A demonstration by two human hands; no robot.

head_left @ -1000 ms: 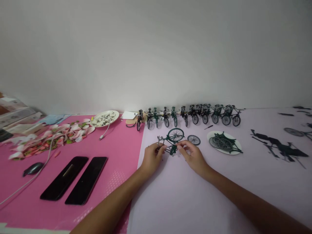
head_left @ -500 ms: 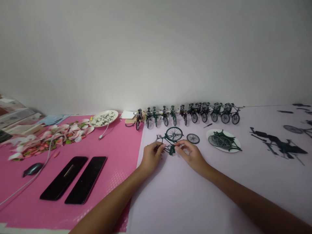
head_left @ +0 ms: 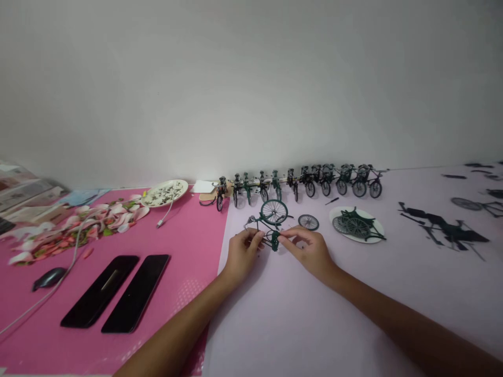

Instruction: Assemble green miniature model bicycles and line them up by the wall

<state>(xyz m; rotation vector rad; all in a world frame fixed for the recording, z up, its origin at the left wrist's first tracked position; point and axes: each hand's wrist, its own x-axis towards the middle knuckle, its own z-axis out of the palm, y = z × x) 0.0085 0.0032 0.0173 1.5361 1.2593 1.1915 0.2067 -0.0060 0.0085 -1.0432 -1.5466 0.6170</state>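
Note:
A dark green model bicycle (head_left: 274, 212), with one wheel on its far side, is between my hands above the pale table. My left hand (head_left: 244, 255) pinches the left part of its frame between thumb and fingers. My right hand (head_left: 308, 250) has thumb and forefinger closed on the dark green part at the frame's near end. Just beyond my right hand a loose spoked wheel (head_left: 308, 222) lies flat on the table. The fingertips hide some of the frame.
Several finished-looking model bicycles (head_left: 326, 179) stand along the wall. A white plate (head_left: 338, 212) of wheels and frames lies right, with loose dark parts (head_left: 444, 222) beyond. On the pink cover are two black phones (head_left: 135, 293), a mouse (head_left: 49, 278), petals (head_left: 74, 230) and a plate of small pieces (head_left: 184, 191).
The model bicycle has turned slightly, its wheel shifting left and up toward the row. My right fingers have moved a little left onto the green part. The view has shifted slightly.

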